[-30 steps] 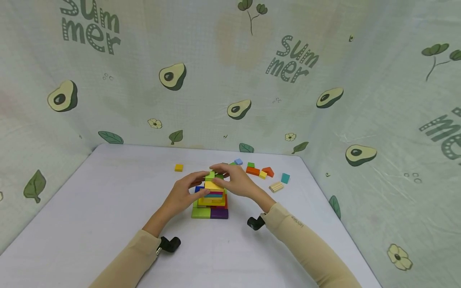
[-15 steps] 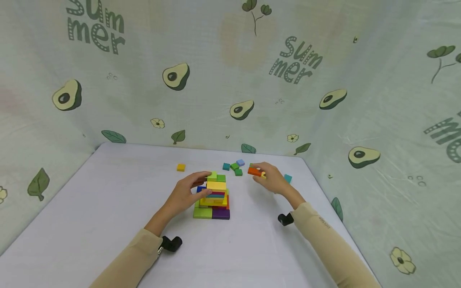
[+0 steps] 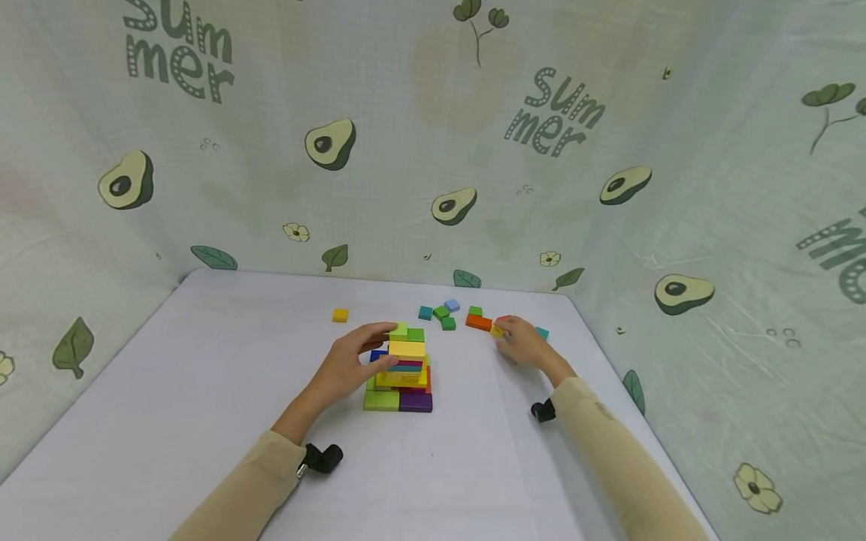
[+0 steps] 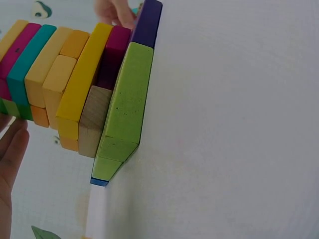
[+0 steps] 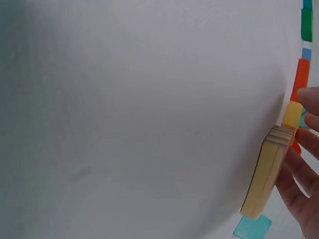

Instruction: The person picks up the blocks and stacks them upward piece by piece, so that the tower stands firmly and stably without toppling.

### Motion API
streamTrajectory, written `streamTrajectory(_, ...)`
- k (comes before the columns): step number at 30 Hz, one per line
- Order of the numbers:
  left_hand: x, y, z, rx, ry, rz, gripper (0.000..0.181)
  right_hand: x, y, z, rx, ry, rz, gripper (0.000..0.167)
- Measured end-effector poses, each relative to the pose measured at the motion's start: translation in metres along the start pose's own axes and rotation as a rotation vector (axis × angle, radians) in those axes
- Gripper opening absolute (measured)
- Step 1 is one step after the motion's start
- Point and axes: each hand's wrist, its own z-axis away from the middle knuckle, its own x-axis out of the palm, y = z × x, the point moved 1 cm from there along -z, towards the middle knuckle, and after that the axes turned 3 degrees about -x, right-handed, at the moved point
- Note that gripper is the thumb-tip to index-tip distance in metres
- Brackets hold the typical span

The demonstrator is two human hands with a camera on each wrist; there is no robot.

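Head view: the block tower (image 3: 408,368) stands on the white table (image 3: 223,413) near mid-picture, long axis vertical, narrowing toward the top. The left hand (image 3: 352,359) is at its left side, fingers gently bent and spread apart from the thumb, not clenched; the thumb lies before the middle layers and covers part of them. Whether the fingertips bear on the tower cannot be determined. The right hand (image 3: 526,343) is well apart from the tower, fingertips at a small yellow block (image 3: 497,330); whether it is grasped or merely touched cannot be told. This hand partly covers a teal block (image 3: 543,333).

Left wrist view: the tower's long axis runs across the picture, base with its purple block (image 4: 148,22) to the right, top to the left, cut off by the edge. The left hand is likewise cut off.

Right wrist view: a pale wooden block (image 5: 266,172) slants from upper right to lower left, grooved end uppermost, hiding parts of the fingers. The right hand is cut off at the right edge.
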Motion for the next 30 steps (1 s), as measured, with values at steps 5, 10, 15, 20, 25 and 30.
streamTrajectory(5, 0.000, 0.000, 0.000, 0.001, -0.005, -0.003, 0.059, 0.002, -0.001, 0.001, -0.004, 0.009, 0.023, 0.043)
streamTrajectory(10, -0.002, 0.001, 0.000, -0.002, -0.009, 0.003, 0.059, 0.003, 0.000, 0.002, -0.027, 0.018, 0.006, 0.036)
streamTrajectory(15, -0.002, 0.002, 0.000, -0.004, -0.009, 0.012, 0.060, 0.008, 0.004, 0.001, -0.018, 0.042, -0.024, 0.027)
streamTrajectory(20, -0.001, 0.002, 0.001, -0.006, -0.007, 0.012, 0.059, 0.012, 0.003, -0.001, -0.004, 0.066, -0.047, 0.021)
streamTrajectory(25, -0.001, 0.002, 0.001, -0.006, -0.002, 0.011, 0.059, 0.014, -0.002, -0.001, 0.000, 0.058, -0.056, 0.023)
streamTrajectory(30, 0.000, 0.002, 0.001, 0.007, 0.004, 0.007, 0.059, 0.015, -0.007, -0.002, -0.005, 0.064, -0.066, 0.020)
